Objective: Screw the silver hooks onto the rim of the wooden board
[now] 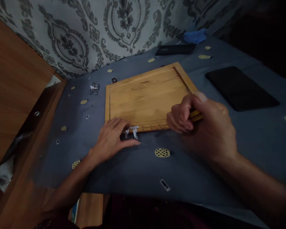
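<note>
A wooden board (145, 98) with a grooved border lies flat on the cloth, small dark holes along its near edge. My left hand (111, 136) rests at the near left corner, fingers over the edge and thumb stretched out apart from them. Between its thumb and fingers, small silver metal brackets (134, 131) sit against that edge. My right hand (202, 124) is closed above the near right part of the board, thumb over curled fingers. Some yellow with a dark stripe shows in its gap; I cannot tell whether it is a handle or the board behind.
More metal pieces (94, 88) lie left of the board. A small black item (114, 80) is behind it. A black tablet-like slab (241, 88) lies to the right. At the back are a dark flat object (175, 49) and a blue cloth (194, 36). Wooden furniture (16, 82) borders the left.
</note>
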Motion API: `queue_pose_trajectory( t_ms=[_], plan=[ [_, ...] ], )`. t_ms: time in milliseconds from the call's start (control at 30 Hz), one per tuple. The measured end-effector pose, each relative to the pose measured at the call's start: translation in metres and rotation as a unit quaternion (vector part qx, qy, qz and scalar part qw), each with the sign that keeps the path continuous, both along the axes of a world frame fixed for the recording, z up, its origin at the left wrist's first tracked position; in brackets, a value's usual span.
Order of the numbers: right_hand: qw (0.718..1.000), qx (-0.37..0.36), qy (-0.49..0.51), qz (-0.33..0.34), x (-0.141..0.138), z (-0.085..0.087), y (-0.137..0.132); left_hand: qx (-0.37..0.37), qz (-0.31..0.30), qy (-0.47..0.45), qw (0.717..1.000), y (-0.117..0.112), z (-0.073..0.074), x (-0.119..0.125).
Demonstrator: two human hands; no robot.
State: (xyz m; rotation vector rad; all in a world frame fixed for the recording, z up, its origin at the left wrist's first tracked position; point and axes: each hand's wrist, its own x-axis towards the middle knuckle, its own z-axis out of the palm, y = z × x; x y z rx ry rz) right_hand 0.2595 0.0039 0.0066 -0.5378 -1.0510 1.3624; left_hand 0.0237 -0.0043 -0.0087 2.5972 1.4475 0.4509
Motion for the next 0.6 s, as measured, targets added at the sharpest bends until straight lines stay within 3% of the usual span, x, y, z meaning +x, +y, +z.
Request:
queue_pose_trajectory(
  t_ms=[200, 367, 600],
  plan=[
    [0.999, -0.028, -0.021, 0.012, -0.003, -0.004, 0.001, 0.055, 0.084, -0.109, 0.989, 0.018, 0.009, -0.024],
    [0.997, -0.018, -0.053, 0.056, -0.005, -0.005, 0.001, 0.100, 0.138, -0.061, 0.983, 0.034, -0.004, -0.045],
    [0.994, -0.002, -0.090, 0.061, -0.005, -0.008, 0.005, 0.122, 0.136, -0.051, 0.982, 0.043, -0.020, -0.056]
  ],
)
